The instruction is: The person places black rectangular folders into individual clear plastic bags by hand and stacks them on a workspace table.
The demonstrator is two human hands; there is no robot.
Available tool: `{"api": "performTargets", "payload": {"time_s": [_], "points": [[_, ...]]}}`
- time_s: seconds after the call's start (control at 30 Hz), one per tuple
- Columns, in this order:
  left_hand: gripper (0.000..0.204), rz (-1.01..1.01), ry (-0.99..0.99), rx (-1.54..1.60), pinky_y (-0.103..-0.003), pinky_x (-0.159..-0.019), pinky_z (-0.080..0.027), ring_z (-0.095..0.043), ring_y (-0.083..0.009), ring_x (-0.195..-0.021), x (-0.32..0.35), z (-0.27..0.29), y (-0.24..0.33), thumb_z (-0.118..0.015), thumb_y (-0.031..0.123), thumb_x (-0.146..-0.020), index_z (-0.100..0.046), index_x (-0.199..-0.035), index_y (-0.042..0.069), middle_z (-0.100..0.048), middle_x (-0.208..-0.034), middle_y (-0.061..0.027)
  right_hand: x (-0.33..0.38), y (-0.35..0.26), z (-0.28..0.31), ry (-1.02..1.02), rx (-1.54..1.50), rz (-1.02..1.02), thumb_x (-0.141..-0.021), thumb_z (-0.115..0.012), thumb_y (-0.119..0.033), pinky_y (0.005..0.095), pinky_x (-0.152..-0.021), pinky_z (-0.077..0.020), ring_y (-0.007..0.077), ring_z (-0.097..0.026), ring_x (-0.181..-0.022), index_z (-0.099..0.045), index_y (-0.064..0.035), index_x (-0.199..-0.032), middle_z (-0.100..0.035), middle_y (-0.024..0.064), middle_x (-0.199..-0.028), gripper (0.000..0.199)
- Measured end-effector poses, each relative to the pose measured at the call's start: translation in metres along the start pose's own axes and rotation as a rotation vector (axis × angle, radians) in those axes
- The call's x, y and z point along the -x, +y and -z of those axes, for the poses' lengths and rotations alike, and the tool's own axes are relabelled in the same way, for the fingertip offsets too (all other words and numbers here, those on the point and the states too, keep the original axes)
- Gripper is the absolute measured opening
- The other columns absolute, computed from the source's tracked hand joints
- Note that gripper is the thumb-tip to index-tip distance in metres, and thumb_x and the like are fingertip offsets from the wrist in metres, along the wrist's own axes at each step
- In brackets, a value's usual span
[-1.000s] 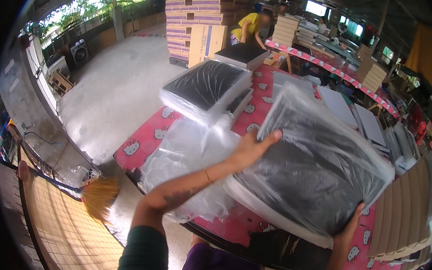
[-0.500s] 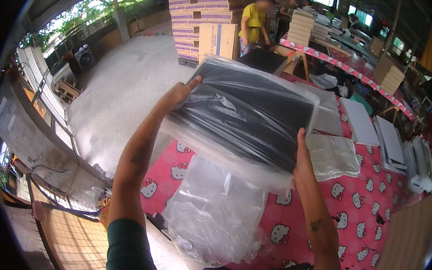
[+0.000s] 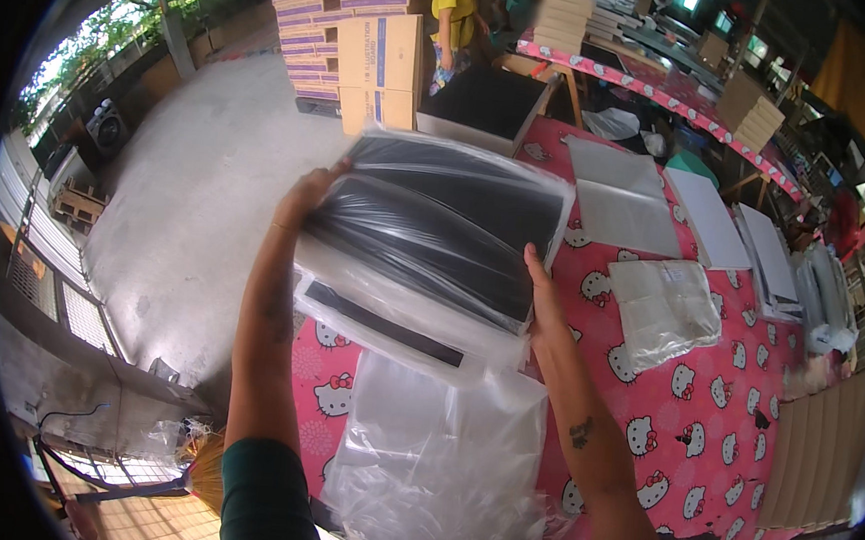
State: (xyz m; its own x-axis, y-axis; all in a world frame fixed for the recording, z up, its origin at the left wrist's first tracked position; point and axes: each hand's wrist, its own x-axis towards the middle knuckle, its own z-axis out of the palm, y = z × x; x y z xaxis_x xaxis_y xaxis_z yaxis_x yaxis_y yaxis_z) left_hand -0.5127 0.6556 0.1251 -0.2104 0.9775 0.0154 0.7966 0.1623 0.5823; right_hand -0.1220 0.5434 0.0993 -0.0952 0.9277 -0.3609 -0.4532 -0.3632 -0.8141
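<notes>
My left hand (image 3: 310, 189) grips the far left edge of a pack of black boards (image 3: 445, 236) in clear plastic. My right hand (image 3: 541, 293) holds its right edge, thumb on top and fingers underneath. The plastic is wrinkled and shiny across the black face. Beneath its near edge shows part of another white-edged wrapped piece with a black strip (image 3: 388, 325); the rest of that is hidden. Closer to me, a pile of clear plastic bags (image 3: 440, 451) lies on the pink cartoon-cat table cover (image 3: 643, 415).
Right of the pack lie a flat plastic bag (image 3: 665, 311), another plastic sheet (image 3: 623, 198) and white boards (image 3: 707, 219). A black-topped stack (image 3: 484, 103) stands beyond. Cardboard boxes (image 3: 343, 43) are piled at the far left, near a person in a yellow shirt (image 3: 454, 16).
Both hands have carried the wrapped black boards leftward in the picture. The black strip beneath its near edge has come into sight. The view has shifted, moving the boxes and person left and up.
</notes>
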Motion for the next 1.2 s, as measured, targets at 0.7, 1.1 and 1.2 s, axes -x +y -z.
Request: {"api": "performTargets", "payload": {"time_s": [0.7, 1.1, 1.2], "points": [[0.018, -0.252, 0.508, 0.222, -0.028, -0.070, -0.047, -0.062, -0.0135, -0.084, 0.310, -0.054, 0.022, -0.055, 0.003, -0.089, -0.059, -0.105, -0.003, -0.065, -0.094, -0.0126, 0.099, 0.111, 0.164, 0.188, -0.014, -0.164, -0.088, -0.055, -0.049, 0.0388, -0.082, -0.0433, 0.0223, -0.055, -0.101, -0.047, -0.0108, -0.124, -0.052, 0.0084, -0.115, 0.053], [0.031, -0.796, -0.446, 0.102, -0.036, -0.071, -0.050, -0.064, -0.0270, -0.077, 0.596, -0.216, 0.201, -0.067, -0.003, -0.074, -0.060, -0.103, -0.001, -0.062, -0.096, -0.0170, 0.355, 0.012, 0.416, -0.046, 0.136, 0.253, -0.092, -0.053, -0.042, 0.0325, -0.081, -0.0460, 0.0191, -0.059, -0.100, -0.057, -0.0098, -0.117, -0.059, 0.0043, -0.110, 0.041], [0.032, -0.974, -0.613, 0.100, -0.035, -0.071, -0.050, -0.063, -0.0274, -0.084, 0.644, -0.262, 0.247, -0.070, 0.004, -0.077, -0.059, -0.107, 0.000, -0.061, -0.099, -0.0164, 0.479, -0.020, 0.493, -0.190, 0.524, 0.378, -0.095, -0.049, -0.044, 0.0315, -0.084, -0.0469, 0.0180, -0.059, -0.098, -0.056, -0.0055, -0.121, -0.059, 0.0060, -0.111, 0.047]]}}
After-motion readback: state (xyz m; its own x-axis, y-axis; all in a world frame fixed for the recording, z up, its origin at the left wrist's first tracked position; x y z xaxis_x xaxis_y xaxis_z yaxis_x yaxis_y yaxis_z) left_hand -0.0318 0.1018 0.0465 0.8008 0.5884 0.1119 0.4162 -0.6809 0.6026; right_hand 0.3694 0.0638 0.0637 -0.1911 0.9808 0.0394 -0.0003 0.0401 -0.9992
